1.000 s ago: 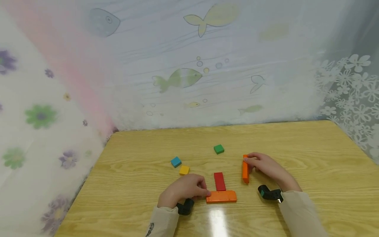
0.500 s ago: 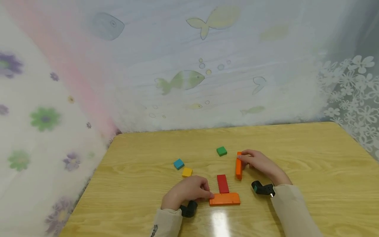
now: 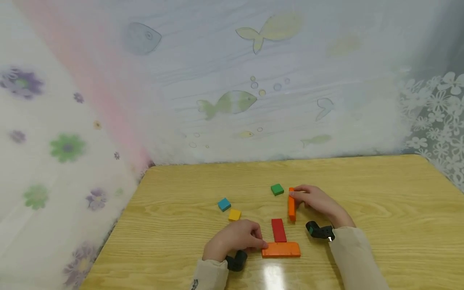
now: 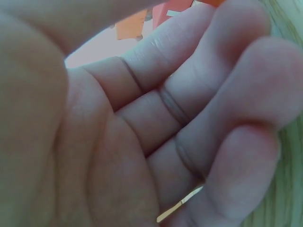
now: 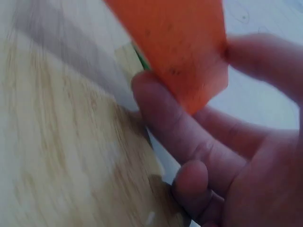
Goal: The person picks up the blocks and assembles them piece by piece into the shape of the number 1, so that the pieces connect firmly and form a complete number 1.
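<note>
My left hand (image 3: 237,238) has its thumb and finger at the left end of an orange block (image 3: 281,249) lying flat on the table. A red block (image 3: 278,230) lies just behind that block, its near end against it. My right hand (image 3: 319,201) pinches a second orange block (image 3: 292,208) by its far end, to the right of the red one. In the right wrist view this orange block (image 5: 184,52) sits between thumb and fingers. The left wrist view shows curled fingers (image 4: 222,94), with orange and red pieces partly hidden beyond.
A green block (image 3: 277,189) lies behind the red one. Blue (image 3: 224,204) and yellow (image 3: 235,214) blocks lie on the wooden table (image 3: 174,201) behind my left hand. A patterned curtain (image 3: 224,145) stands along the table's back edge.
My right hand has moved left with its orange block, closer to the red block. My left hand keeps its place at the flat orange block. The head view has shifted slightly.
</note>
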Available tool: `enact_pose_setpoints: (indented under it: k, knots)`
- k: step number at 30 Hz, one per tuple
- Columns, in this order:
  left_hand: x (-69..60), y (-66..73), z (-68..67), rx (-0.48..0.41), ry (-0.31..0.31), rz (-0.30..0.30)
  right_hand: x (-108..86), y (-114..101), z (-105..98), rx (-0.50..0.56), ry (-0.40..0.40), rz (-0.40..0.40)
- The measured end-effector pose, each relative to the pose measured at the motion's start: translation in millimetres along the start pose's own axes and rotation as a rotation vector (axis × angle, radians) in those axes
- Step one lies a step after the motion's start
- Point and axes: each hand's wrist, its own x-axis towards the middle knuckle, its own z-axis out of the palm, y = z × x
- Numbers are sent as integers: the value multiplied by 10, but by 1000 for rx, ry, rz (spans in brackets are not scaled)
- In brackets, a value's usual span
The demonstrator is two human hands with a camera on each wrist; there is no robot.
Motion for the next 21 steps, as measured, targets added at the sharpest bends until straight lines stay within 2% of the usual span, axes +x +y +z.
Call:
enact_pose_setpoints:
  k: [5,9,13,21]
  knots:
    - [3,2,-3,-25,-5,1,23,-23,45,-49,45,15]
    - [-4,6,-7,1,1,5,25,-40,73,-90,70,5]
    - [-9,14,-11,24,5,-3,21,-73,99,-130,78,-2]
    - [-3,12,3,-6,0,-5,44,-150,181,-173,78,-12]
